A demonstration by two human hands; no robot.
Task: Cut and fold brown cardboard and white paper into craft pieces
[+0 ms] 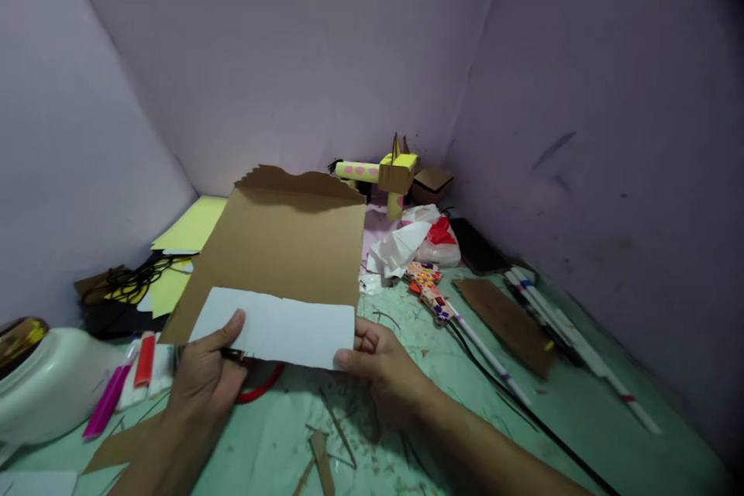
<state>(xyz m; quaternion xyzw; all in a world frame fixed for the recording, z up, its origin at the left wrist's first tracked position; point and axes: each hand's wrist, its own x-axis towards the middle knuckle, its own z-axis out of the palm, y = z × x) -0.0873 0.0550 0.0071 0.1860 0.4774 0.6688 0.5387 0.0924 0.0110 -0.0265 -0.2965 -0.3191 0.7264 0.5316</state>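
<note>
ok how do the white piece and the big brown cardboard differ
The white piece is smaller than the brown cardboard. The white piece has nearly straight edges; the brown cardboard's far edge is wavy. The white piece partly covers the brown cardboard. Both are sheets.

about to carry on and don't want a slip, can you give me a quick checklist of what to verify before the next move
1. White sheet held at both sides: ok, left hand and right hand each have a thumb on it.
2. White sheet flat against the brown cardboard: cannot tell, it overlaps the lower part in view but any contact is hidden.
3. Table free of scraps below the hands: not ok, cardboard strips lie there.
4. Red curved thing fully in sight: not ok, it is partly hidden.
5. Spotted yellow figure apart from both hands: ok, it is at the back.
</note>
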